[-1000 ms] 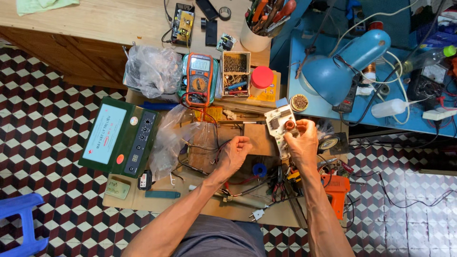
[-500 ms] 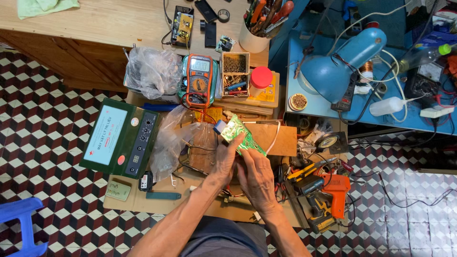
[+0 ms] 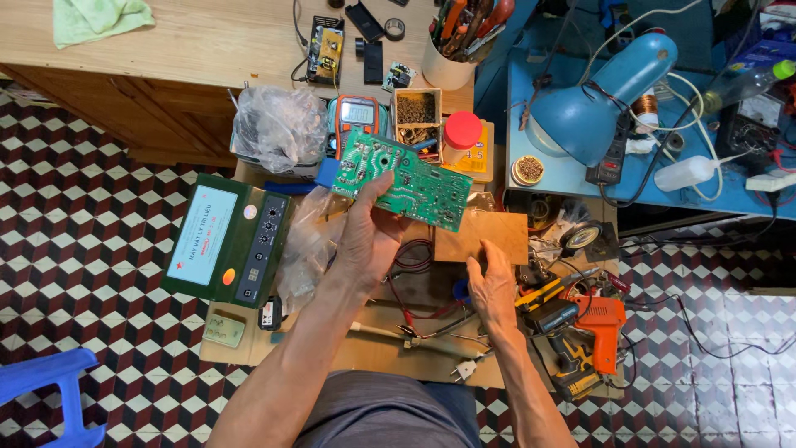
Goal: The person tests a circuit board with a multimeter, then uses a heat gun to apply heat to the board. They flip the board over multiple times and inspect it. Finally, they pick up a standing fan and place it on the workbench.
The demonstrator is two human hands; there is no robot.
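My left hand (image 3: 371, 235) holds a green circuit board (image 3: 404, 177) up over the low workbench, solder side toward me, fingers around its lower left edge. My right hand (image 3: 492, 284) rests lower on the bench, fingers loosely curled, next to a small wooden block (image 3: 485, 236) and above red and black test leads (image 3: 414, 286). It holds nothing that I can see. An orange multimeter (image 3: 358, 116) lies partly hidden behind the board.
A green power supply box (image 3: 228, 241) sits at left, with clear plastic bags (image 3: 278, 129) behind it. An orange drill (image 3: 593, 328) and pliers (image 3: 547, 290) lie at right. A blue desk lamp (image 3: 597, 91), a red-lidded jar (image 3: 461, 133) and a tool cup (image 3: 452, 62) stand beyond.
The right hand let go of a pale part it held up and dropped to the bench. The left hand picked up the green board and raised it toward the camera.
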